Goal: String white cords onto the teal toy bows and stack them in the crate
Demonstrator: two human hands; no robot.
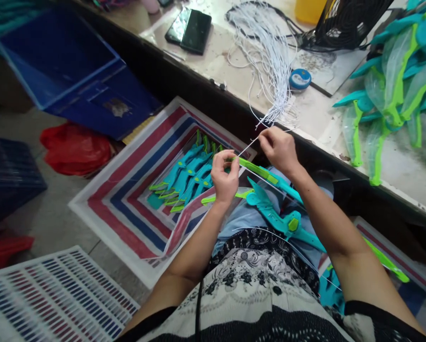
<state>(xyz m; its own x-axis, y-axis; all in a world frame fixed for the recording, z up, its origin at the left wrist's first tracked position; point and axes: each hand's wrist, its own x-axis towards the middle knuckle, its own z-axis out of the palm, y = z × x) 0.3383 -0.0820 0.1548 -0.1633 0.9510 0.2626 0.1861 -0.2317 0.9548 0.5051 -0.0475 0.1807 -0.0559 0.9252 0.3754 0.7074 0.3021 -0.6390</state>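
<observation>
My left hand (226, 176) is closed in a pinch at the green tip of a teal-and-green plastic toy bow (257, 169). A thin white string (247, 147) runs taut from those fingers up to my right hand (279, 148), which pinches its other visible end. The exact hold at the left fingertips is partly hidden. Across my lap lies another teal bow (275, 216) with a green hexagonal piece and a white string along it. A bundle of white strings (269, 61) lies on the table just beyond my right hand.
Several toy bows (189, 171) lie in a striped-lined crate (104, 197) at left. On the table (326, 114) are a dark phone (196, 33), a blue round container (300, 79), a black fan (348, 21) and piled teal-green parts (394, 95). A blue bin (88, 80) and white basket (52, 294) stand left.
</observation>
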